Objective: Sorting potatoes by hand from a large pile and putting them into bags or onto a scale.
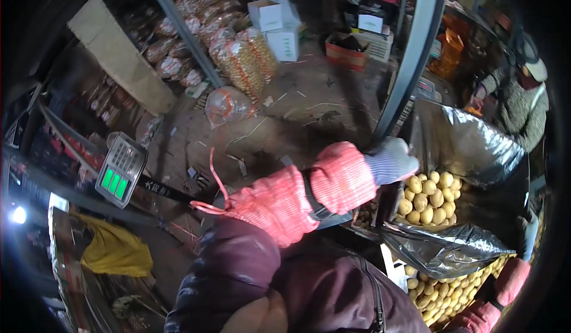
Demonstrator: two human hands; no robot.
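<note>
My left hand (395, 160), in a grey and blue knit glove below a pink checked sleeve cover, is at the near-left edge of a box lined with black plastic film (475, 147). Its fingers look curled, but what they hold is hidden. Yellowish round produce, like potatoes (428, 199), lies in the lined box just beside it. At the far right my right hand (528, 232), also gloved, reaches to the other side of the liner; its fingers are small and blurred. Below the near fold of film (450, 246) spreads a large heap of the same produce (446, 295).
A blue-grey metal post (412, 56) rises beside my left hand. A scale display (121, 170) with green readouts stands left. Behind are filled mesh sacks (238, 67), white cartons (283, 43) and a red crate (347, 56). Another person (522, 96) in a cap stands beyond the box.
</note>
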